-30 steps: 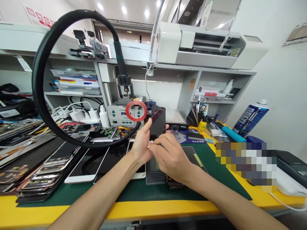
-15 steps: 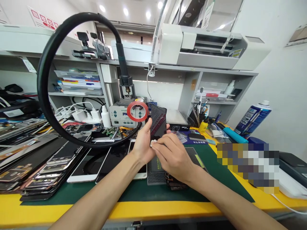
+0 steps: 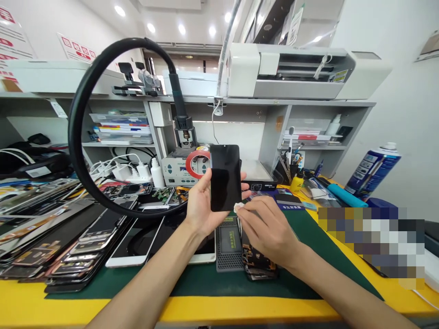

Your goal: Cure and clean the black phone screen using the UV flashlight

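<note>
A black smartphone stands nearly upright in my left hand, its glossy dark face towards me and a small camera dot at the top edge. My left thumb grips one side while the fingertips show past the other. Close to the phone's lower right corner, a small crumpled white wad, perhaps tissue or cotton, is pinched in my right hand. Below that hand lies a stack of phone parts, partly covered. A grey perforated pad sits beside the stack on the green mat.
Phones and screens fill the left side, with piled screen panels beyond. A thick black hose arches over them. Behind stand a control unit and a red tape roll. A blue spray can is at right.
The phone has turned from a tilted pose showing lines of text to a plain dark face towards me. My right hand has moved slightly right with the white wad. The view has shifted.
</note>
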The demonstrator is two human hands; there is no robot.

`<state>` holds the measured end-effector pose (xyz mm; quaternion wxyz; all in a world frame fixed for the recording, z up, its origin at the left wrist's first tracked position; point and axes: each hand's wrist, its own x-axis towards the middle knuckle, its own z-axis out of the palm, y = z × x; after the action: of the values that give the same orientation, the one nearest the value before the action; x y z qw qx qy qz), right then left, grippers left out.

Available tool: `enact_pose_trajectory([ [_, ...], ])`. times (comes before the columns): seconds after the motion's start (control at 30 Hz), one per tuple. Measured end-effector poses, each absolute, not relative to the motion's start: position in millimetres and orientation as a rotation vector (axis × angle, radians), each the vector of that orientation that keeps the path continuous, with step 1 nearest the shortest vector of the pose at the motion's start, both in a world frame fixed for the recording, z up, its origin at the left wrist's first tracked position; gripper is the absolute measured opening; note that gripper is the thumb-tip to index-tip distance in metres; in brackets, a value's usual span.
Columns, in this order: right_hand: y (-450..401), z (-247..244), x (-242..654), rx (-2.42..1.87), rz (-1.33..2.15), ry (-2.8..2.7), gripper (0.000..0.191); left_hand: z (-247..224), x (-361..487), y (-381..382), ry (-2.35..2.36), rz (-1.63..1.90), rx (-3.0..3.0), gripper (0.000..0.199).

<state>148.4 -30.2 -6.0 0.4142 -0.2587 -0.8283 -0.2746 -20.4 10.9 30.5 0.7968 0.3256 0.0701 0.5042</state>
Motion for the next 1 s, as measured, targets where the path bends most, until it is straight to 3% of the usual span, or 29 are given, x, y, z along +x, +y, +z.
enact_pose_trajectory([
  [0.27,-32.7,-10.7,133.8,-0.682,-0.252,-1.844,0.02,30.1,-23.1,10.1,0.102,1.059,0.752,0.064],
  [0.6,-26.4,-4.4,137.4,-0.821,0.195,-1.647,0.005,26.8,-17.4,14.1,0.192,1.076,0.728,0.06],
  [1.0,-26.0,-1.2,142.7,-0.817,0.443,-1.727,0.009,30.1,-15.5,14.5,0.258,1.147,0.765,0.058],
])
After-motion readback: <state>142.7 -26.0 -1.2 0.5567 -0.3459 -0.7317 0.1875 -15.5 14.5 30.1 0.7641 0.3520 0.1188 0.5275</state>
